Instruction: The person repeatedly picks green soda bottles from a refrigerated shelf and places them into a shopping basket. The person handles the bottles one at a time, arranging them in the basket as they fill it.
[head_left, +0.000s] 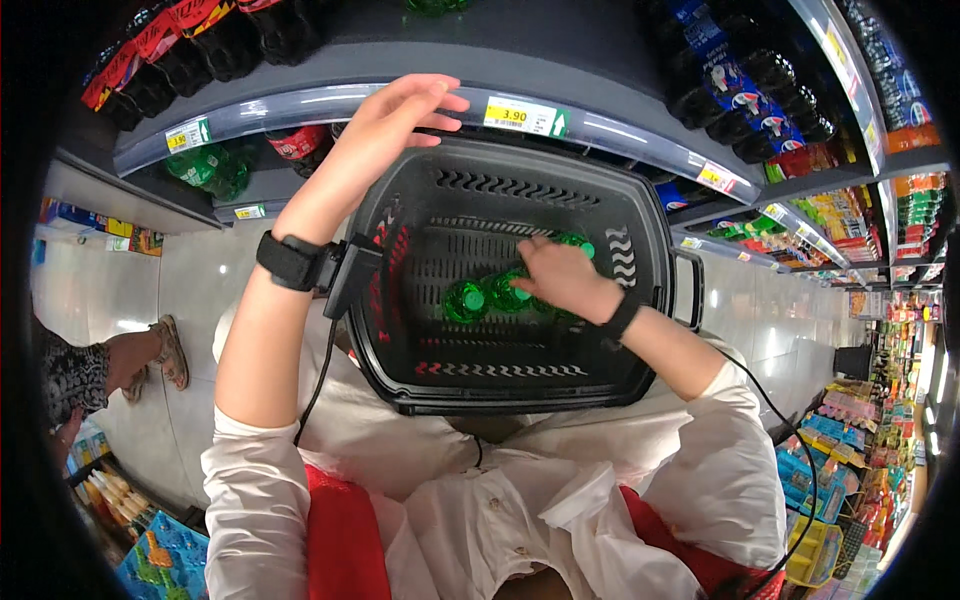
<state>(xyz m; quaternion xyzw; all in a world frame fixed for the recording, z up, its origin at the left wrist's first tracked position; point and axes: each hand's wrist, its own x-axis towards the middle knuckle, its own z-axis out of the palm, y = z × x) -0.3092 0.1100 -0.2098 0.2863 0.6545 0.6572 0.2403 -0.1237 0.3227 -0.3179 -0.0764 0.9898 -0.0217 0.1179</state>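
A black plastic shopping basket rests before me at my knees. Several green bottles with pale green caps, one of them a green bottle, stand inside it. My right hand reaches down into the basket over these bottles; its palm side is hidden, so whether it grips one cannot be told. My left hand is raised at the shelf edge, beyond the basket's far left corner, fingers loosely apart and holding nothing. Both wrists wear black straps, and the left strap carries a black device with a cable.
Dark cola bottles with red labels fill the upper left shelf. Blue-labelled cola bottles stand at the right. A green bottle lies on the lower left shelf. At far left are a person's sandalled feet on the tiled floor.
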